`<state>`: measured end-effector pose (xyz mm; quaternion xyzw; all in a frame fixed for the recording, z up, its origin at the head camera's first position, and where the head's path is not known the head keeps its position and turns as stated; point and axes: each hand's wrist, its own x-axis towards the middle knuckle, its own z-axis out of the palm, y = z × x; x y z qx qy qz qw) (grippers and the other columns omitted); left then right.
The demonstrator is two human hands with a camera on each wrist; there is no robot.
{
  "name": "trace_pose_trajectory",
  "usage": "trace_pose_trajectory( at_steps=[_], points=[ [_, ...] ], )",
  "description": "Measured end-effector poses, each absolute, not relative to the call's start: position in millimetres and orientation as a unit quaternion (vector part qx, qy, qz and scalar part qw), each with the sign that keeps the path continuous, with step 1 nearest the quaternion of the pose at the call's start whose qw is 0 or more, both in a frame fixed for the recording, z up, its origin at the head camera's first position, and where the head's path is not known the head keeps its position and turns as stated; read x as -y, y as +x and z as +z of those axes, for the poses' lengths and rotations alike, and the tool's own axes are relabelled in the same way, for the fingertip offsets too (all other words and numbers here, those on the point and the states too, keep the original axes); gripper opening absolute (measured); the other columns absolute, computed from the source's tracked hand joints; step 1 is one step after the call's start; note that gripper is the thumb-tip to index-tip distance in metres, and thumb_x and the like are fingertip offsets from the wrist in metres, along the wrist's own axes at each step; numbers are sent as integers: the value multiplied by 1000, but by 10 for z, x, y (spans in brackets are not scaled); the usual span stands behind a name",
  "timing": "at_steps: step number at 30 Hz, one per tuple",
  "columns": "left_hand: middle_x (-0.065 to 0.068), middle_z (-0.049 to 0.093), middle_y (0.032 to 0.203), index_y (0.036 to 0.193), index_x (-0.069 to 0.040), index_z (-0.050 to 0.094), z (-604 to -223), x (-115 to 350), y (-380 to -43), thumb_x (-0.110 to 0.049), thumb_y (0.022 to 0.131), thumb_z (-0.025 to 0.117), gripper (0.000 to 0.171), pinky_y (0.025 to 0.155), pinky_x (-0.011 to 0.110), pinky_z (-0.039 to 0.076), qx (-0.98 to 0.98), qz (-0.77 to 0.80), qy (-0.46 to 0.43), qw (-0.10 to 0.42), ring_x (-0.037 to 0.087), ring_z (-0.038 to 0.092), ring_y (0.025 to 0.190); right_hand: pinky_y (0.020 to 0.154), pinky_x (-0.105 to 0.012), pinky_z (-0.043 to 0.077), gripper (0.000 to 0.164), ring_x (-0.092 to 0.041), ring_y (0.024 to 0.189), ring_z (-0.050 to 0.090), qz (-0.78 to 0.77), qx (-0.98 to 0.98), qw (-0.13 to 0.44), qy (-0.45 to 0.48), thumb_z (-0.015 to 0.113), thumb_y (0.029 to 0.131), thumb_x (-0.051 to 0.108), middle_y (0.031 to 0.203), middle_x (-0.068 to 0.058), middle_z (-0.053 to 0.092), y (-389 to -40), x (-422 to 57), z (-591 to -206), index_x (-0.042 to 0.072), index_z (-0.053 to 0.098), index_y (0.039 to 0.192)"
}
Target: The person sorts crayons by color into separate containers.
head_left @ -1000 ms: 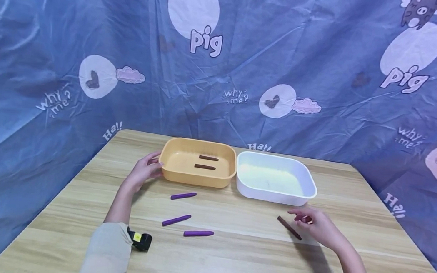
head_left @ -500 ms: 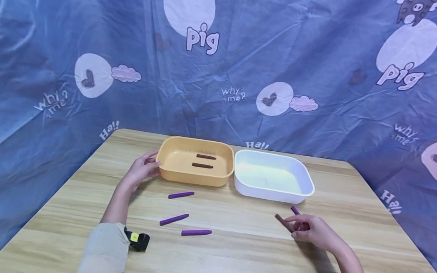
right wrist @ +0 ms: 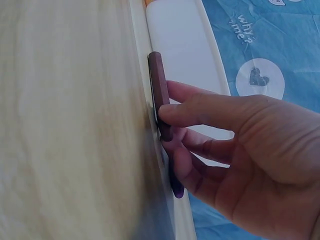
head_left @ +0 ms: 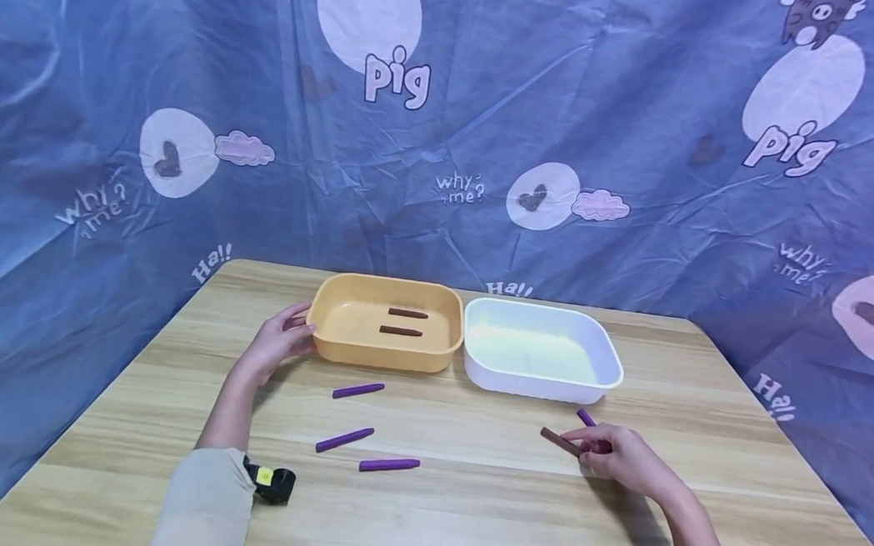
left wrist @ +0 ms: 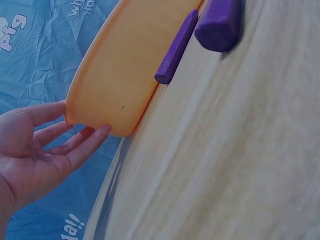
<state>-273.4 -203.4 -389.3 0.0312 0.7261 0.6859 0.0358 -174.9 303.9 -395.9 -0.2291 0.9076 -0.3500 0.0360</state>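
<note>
My right hand (head_left: pixel 624 461) pinches a brown crayon (head_left: pixel 560 442) between thumb and fingertips, close over the table. Beyond those fingers a purple crayon (head_left: pixel 586 417) shows, partly hidden by the hand. In the right wrist view, the brown crayon (right wrist: pixel 158 75) points toward the white tub, and the purple crayon (right wrist: pixel 176 185) is under the curled lower fingers. My left hand (head_left: pixel 276 347) touches the left end of the orange tub (head_left: pixel 379 357), its fingers extended against the rim and wall, as the left wrist view shows. Two brown crayons (head_left: pixel 401 332) lie inside this tub.
To the right of the orange tub, a white tub (head_left: pixel 543 385) stands close beside it. Several purple crayons (head_left: pixel 389 465) lie on the wooden table (head_left: pixel 467 517) in front of the orange tub. A blue printed cloth (head_left: pixel 446 123) hangs behind the table.
The right hand has closed its fingers on the brown crayon and shifted it slightly. A purple crayon behind that hand has come into view. The left hand stays at the orange tub.
</note>
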Motion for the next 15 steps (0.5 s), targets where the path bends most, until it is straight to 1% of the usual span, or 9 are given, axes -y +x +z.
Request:
trace_pose_trajectory(
  at_steps=[7, 10, 13, 15],
  points=[
    [33, 31, 135, 143, 4, 19, -3883, 2040, -2734, -2, 95, 46, 55, 91, 40, 45, -722, 690, 29, 38, 40, 42, 116, 52, -21, 43, 25, -2, 65, 47, -340, -905, -2, -254, 66, 77, -5, 74, 4, 55, -1765, -3059, -3915, 0, 68, 102],
    [33, 31, 135, 143, 4, 20, -3877, 2041, -2733, -1, 95, 45, 55, 91, 40, 45, -722, 690, 29, 38, 40, 43, 116, 51, -21, 44, 25, -3, 66, 48, -344, -900, -14, -268, 67, 77, -5, 73, 6, 54, -1764, -3062, -3887, 0, 68, 102],
    [33, 31, 135, 143, 4, 19, -3868, 2038, -2724, -2, 95, 45, 55, 91, 40, 45, -723, 689, 28, 39, 39, 44, 115, 52, -22, 46, 26, -3, 68, 50, -354, -895, -5, -270, 66, 78, -4, 73, 5, 55, -1771, -3050, -3846, -1, 68, 104],
    [32, 32, 135, 143, 3, 20, -3863, 2035, -2718, -2, 95, 45, 54, 91, 40, 45, -723, 689, 26, 39, 38, 45, 114, 55, -22, 47, 26, -3, 75, 53, -360, -892, 7, -272, 65, 80, -3, 74, 3, 57, -1780, -3030, -3815, -1, 67, 105]
  ],
)
